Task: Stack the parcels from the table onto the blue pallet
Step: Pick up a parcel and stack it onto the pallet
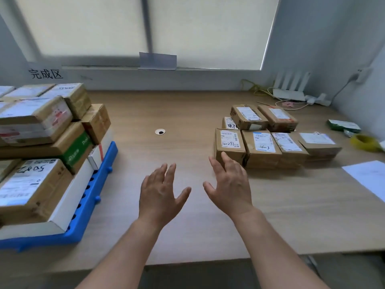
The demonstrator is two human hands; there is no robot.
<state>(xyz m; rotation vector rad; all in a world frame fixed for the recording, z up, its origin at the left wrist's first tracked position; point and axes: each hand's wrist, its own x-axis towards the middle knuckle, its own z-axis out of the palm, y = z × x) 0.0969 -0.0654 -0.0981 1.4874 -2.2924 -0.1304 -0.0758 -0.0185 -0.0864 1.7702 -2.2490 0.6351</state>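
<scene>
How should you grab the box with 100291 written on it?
Probably by its left and near sides, coming from the front-left. The box lies flat at the left end of its row, so those sides are free, while its right side touches the next box. The open right hand is closest.

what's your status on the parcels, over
Left hand and right hand both open, empty. Parcels grouped on table at right; blue pallet already stacked at left. Nothing blocks the reach.
</scene>
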